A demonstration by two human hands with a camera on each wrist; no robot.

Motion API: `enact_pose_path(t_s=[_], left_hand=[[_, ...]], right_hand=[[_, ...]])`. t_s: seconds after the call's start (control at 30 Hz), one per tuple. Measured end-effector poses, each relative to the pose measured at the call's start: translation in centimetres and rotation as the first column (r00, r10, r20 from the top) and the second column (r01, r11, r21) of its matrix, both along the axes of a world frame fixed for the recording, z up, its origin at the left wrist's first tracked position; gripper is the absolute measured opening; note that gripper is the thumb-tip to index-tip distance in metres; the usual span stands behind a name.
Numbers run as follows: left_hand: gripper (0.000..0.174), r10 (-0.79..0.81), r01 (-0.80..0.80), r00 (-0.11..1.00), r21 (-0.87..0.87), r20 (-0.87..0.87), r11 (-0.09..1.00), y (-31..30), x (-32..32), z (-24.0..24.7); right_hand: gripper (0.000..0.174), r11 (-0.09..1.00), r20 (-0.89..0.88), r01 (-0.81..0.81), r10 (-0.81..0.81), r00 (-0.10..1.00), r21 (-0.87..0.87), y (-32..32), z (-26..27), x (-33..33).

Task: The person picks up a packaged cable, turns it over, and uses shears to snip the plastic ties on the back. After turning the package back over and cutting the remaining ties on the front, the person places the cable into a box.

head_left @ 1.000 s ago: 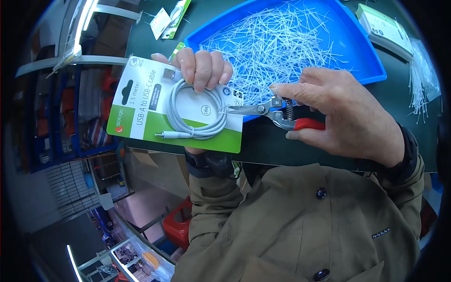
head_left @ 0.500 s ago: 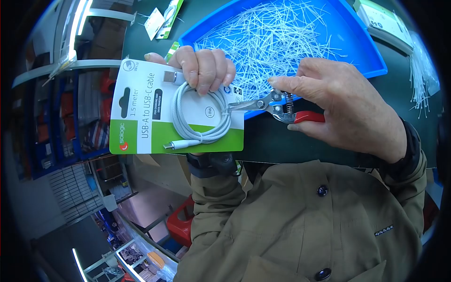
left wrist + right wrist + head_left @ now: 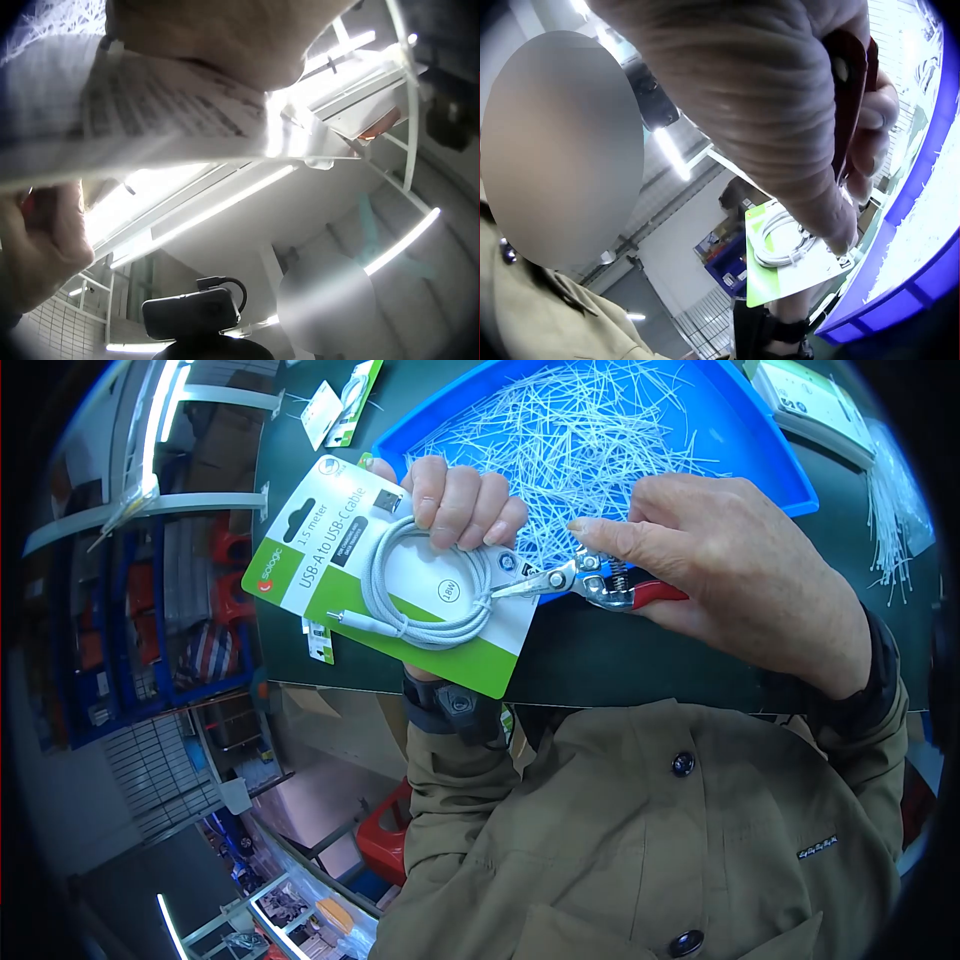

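Observation:
My left hand [image 3: 465,505] grips the upper edge of a white-and-green USB cable card [image 3: 470,665], fingers over its front. On the card sits a coiled grey-white cable [image 3: 375,575], bound with thin white ties. The red-handled snips [image 3: 560,577] are in my right hand [image 3: 750,575], their blade tips at the tie on the coil's right side. In the right wrist view a red handle [image 3: 849,97] lies within the curled fingers, the card beyond it. The left wrist view shows the card's printed back [image 3: 180,120] close up, under my hand.
Behind the hands stands a blue tray [image 3: 800,490] heaped with thin white strips. A small carded pack [image 3: 355,400] lies at the back left, and another card [image 3: 319,642] near the front edge. At the right are a white-and-green box [image 3: 815,405] and a bundle of white ties [image 3: 890,550].
The card has tilted, its left end rising, which brings a small card on the table into sight. The snips' handles have come closer together, with the tips still at the tie.

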State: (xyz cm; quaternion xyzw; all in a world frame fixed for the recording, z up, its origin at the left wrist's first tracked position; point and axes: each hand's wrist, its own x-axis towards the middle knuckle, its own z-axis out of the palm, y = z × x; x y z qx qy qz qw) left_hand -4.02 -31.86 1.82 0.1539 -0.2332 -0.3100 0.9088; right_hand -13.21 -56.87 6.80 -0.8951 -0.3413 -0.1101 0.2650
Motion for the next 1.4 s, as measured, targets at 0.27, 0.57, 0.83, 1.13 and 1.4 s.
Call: enact_pose_path(t_s=[0.27, 0.57, 0.83, 1.13, 1.4], left_hand=[[0.057, 0.063, -0.063, 0.998, -0.039, -0.018, 0.997, -0.6, -0.3, -0.1], [0.044, 0.289, -0.306, 0.911, -0.015, -0.295, 0.952, -5.8, -4.1, 1.2], [0.043, 0.014, -0.061, 0.969, -0.185, -0.245, 0.981, -5.8, -3.7, -0.2], [0.041, 0.277, -0.296, 0.954, -0.211, -0.114, 0.932, 0.9, -0.8, -0.8], [0.058, 0.539, -0.559, 0.828, 0.171, 0.154, 0.811, 10.7, -7.6, 1.3]], right_hand=[[0.057, 0.987, -0.135, 0.0, 0.022, 0.991, 0.162, -0.3, -0.2, 1.1], [0.052, 0.813, -0.238, 0.047, 0.114, 0.964, 0.58, 2.6, -2.8, 1.2], [0.049, 0.805, -0.198, 0.0, 0.145, 0.969, 0.593, 1.9, -3.2, 1.4], [0.029, 0.686, -0.53, 0.216, 0.286, 0.799, 0.695, -0.3, 0.3, 2.1], [0.031, 0.841, -0.481, 0.324, -0.087, 0.872, 0.434, -1.7, -0.4, 3.0]])
